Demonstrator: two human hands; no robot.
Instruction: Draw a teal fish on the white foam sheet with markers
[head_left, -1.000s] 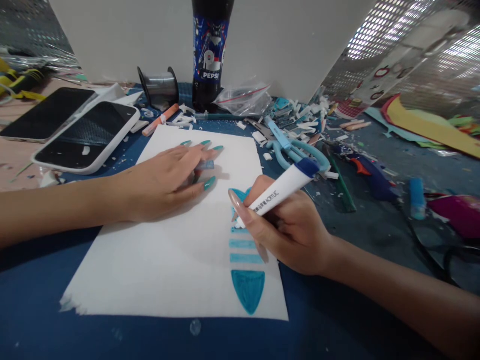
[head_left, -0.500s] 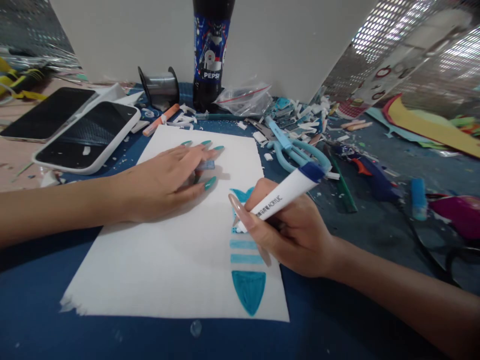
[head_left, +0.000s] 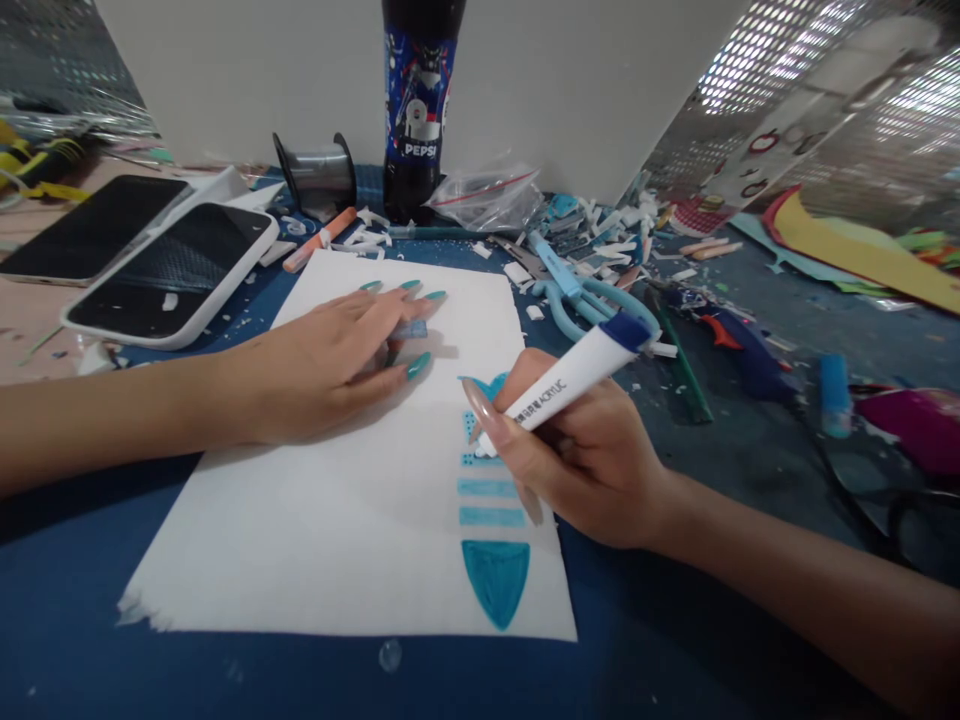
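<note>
On the white sheet of paper point(head_left: 322, 540) rests my left hand point(head_left: 337, 350), with a small translucent blue piece point(head_left: 411, 329) sticking out between its fingers and thumb. The rest of that piece is hidden. My right hand point(head_left: 585, 450) grips a white acrylic marker point(head_left: 574, 375) with a dark blue end, tilted down to the left. Its tip is at the blue fish drawing point(head_left: 496, 580), hidden behind the thumb and fingers. The drawing has a solid teal pointed end, light blue stripes and a dotted band; my right hand covers part of it.
Blue-handled scissors point(head_left: 577, 290) and foam scraps point(head_left: 600, 230) lie beyond the paper. Behind it stand a Pepsi bottle point(head_left: 420, 130) and a spool point(head_left: 319, 175). Two phones point(head_left: 172, 275) lie at left. At right are a dark blue tool with a cord point(head_left: 750, 350) and a glue stick point(head_left: 835, 395).
The marker and my right hand have shifted slightly, uncovering more of the dotted band. My left hand stays in place on the paper.
</note>
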